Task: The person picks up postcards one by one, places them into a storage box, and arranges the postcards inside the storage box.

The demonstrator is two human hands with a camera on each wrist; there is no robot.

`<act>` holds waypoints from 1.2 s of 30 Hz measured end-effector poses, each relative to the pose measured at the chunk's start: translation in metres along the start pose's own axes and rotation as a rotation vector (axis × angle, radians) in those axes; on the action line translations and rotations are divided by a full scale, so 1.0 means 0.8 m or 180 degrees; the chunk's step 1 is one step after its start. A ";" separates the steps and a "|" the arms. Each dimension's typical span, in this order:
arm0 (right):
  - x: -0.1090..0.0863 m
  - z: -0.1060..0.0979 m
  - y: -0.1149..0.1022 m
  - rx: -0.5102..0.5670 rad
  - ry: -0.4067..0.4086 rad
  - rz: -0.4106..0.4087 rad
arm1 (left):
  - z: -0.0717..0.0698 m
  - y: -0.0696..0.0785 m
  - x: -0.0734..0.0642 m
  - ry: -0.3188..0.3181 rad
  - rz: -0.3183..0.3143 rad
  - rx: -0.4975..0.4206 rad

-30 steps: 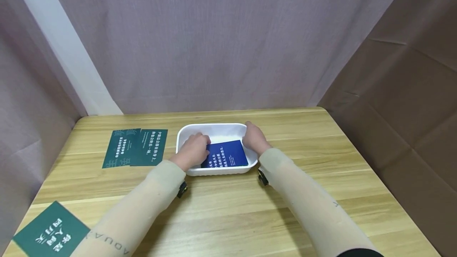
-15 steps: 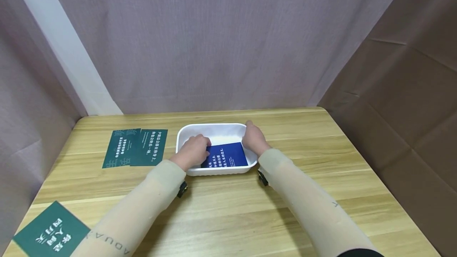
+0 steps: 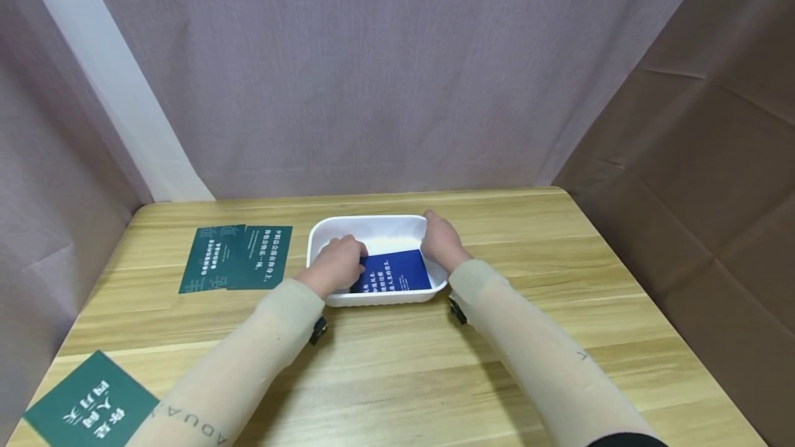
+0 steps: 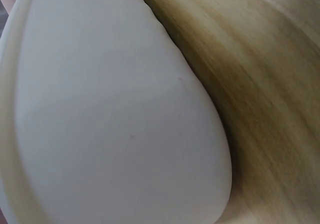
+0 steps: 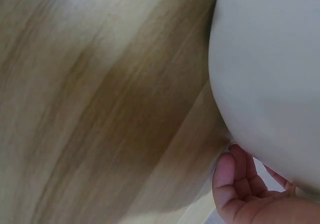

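A white plastic tray [image 3: 379, 300] stands on the wooden table, and a dark blue card [image 3: 397, 271] with white writing lies inside it, towards the near wall. My left hand [image 3: 337, 264] reaches over the tray's left side and holds the card at its left edge, covering part of the writing. At the tray's right end, my right hand [image 3: 442, 240] grips the rim. In the right wrist view, curled fingers [image 5: 226, 171] show beside the tray's outer wall [image 5: 270, 74]. The left wrist view is mostly filled by the tray's white outer wall [image 4: 110, 104].
Left of the tray, a green card [image 3: 211, 257] with white writing overlaps another green card [image 3: 268, 257]. A further green card [image 3: 93, 399] lies at the table's near left corner, by my left sleeve. Curtains [image 3: 385, 74] hang behind the wooden table [image 3: 397, 371].
The blue card's far edge has shifted slightly towards me inside the tray. Both hands and the tray stay nearly where they were.
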State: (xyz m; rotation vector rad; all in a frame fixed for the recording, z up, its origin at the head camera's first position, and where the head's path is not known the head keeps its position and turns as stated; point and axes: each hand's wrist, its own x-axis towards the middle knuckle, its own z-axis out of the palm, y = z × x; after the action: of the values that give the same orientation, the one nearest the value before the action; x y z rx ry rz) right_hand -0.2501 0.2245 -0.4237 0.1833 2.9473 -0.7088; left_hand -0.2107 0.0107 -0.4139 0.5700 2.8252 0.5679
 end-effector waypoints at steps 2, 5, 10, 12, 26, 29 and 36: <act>0.000 0.000 0.000 -0.0005 -0.0002 -0.0001 | 0.000 0.000 0.000 -0.0002 -0.0006 0.0003; 0.001 0.000 0.000 -0.0027 0.0006 -0.0019 | 0.000 0.000 -0.001 0.0006 -0.0005 0.0014; -0.001 -0.002 0.000 -0.0066 0.0012 -0.0055 | -0.003 0.001 -0.002 0.0045 0.0022 -0.0001; -0.001 -0.004 -0.001 -0.0071 0.0011 -0.0059 | -0.009 0.001 -0.003 0.0144 0.0065 -0.0006; 0.001 -0.004 0.001 -0.0100 -0.0002 -0.0059 | -0.082 -0.051 -0.035 0.1150 -0.0472 -0.0341; 0.000 -0.005 0.001 -0.0160 0.0000 -0.0067 | -0.090 -0.077 -0.046 0.1290 -0.0508 -0.0214; -0.004 -0.008 0.000 -0.0136 -0.0017 -0.0075 | -0.090 -0.146 -0.071 0.1135 -0.0851 -0.0007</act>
State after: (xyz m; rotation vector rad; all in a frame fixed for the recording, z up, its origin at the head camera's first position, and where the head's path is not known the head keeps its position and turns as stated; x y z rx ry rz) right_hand -0.2472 0.2272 -0.4176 0.1432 2.9613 -0.6476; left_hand -0.2174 -0.1354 -0.3894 0.0881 3.1569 0.6763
